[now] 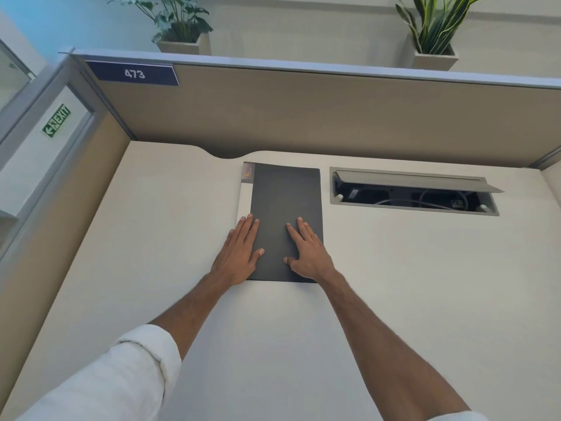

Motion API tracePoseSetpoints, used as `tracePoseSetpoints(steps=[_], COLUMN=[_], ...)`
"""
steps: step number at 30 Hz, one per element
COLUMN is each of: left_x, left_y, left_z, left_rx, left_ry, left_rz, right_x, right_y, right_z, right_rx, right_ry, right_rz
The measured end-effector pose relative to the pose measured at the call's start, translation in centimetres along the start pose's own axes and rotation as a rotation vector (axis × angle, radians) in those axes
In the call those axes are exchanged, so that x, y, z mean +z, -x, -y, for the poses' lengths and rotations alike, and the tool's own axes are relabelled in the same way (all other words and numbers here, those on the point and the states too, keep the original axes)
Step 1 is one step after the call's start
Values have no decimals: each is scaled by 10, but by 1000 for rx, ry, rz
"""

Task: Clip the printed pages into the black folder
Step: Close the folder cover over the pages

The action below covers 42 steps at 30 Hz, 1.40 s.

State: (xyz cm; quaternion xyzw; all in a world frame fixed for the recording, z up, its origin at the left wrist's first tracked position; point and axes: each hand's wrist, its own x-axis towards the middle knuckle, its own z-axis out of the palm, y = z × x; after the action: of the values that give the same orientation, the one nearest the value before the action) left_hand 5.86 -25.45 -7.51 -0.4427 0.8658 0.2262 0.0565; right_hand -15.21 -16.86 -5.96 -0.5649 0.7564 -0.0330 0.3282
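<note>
- far left, a green exit sign (56, 120) sits on the glass panel, and a blue plate reading 473 (133, 73) is fixed to the top corner of the beige partition (303, 117).
- up behind the partition, a square planter (182, 46) holds a broad-leaved plant.
- down on the pale tabletop (151, 238), the left hand (239, 250) lies flat, its grip released and fingers straight. it rests across the folder's left edge, with the thumb on the black cover.
- just beside those fingertips, a white strip of the printed pages (244, 205) shows along the left side, tucked under the cover.
- the black folder (287, 196) lies closed in the middle of the tabletop, long side running away from the person, and both hands press on its near half.
- the right hand (306, 249) is flat on the cover near the folder's right edge, its grip released too and the thumb spread toward the left hand.
- to the right, well apart from the folder, a cable well (413, 189) is sunk into the tabletop. its grey lid is tilted open, with dark cables and sockets inside.
- top right, a second planter (435, 59) holds long striped leaves.
</note>
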Motion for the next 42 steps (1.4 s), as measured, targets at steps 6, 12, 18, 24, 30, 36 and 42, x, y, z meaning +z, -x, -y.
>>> tracePoseSetpoints(steps=[6,12,18,24,30,36,42], left_x=[-6,-13,-14,-14,-14,-17,-18], left_y=[-27,-48,-60,-66,-67,-68,-68], left_z=[5,4,4,5,4,-2,-8], left_rx=[18,28,28,26,27,-6,-21], left_ry=[-29,-36,-25,-28,-31,-19,-52], left_rz=[8,4,2,4,3,25,20], right_x=[-10,-21,-29,-33,-33,-33,-34], right_y=[-20,-36,-47,-54,-53,-52,-49], right_z=[-4,-8,-13,-15,-14,-15,-15], right_rx=[8,14,15,10,12,8,2], right_ry=[-18,-32,-26,-17,-19,-1,-5], right_rz=[-19,-19,-12,-9,-19,-17,-29])
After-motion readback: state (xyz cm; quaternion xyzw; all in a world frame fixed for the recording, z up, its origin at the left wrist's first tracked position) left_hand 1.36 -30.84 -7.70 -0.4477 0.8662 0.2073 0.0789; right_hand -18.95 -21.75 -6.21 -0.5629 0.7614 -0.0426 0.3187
